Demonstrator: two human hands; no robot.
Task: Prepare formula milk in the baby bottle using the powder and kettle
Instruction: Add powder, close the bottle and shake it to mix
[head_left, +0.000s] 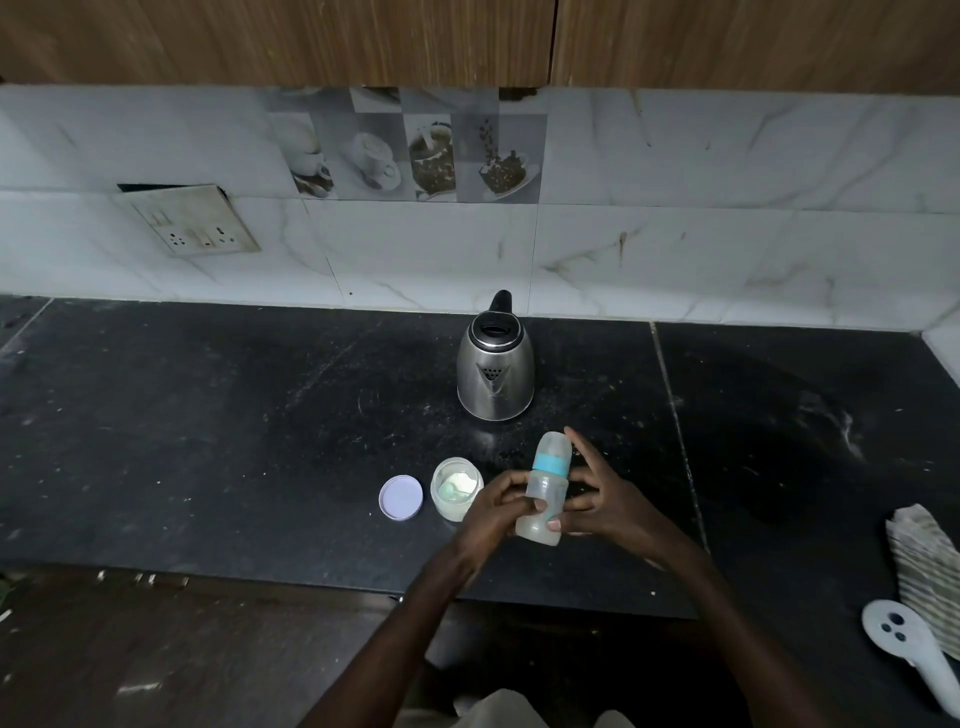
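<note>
The baby bottle (545, 488) is held up over the black countertop (208, 441), between the two hands, with its capped top leaning slightly away from the person. It is translucent, with a teal collar ring under a clear dome cap, and its lower part looks cloudy; what is in it cannot be made out. The left hand (493, 512) grips the lower half of the bottle, its fingers curled round the body with fingertips showing across the front. The right hand (605, 499) lies against the other side with its fingers spread and fairly straight, the index finger pointing up beside the cap and the lower fingers reaching the bottle's side; it does not wrap the bottle. Just beyond the left hand's knuckles, on its outer side, stands the open powder jar (456, 488), with white powder and a pale green scoop (451, 490) inside. The jar's lilac lid (400, 497) lies flat on the counter further out on that same side, just beside the jar. The steel electric kettle (495, 364) stands beyond both hands, near the tiled wall, its spout facing the person. Well out past the right hand, at the counter's edge, lie a folded striped cloth (930, 571) and a white plastic handle (906, 644).
</note>
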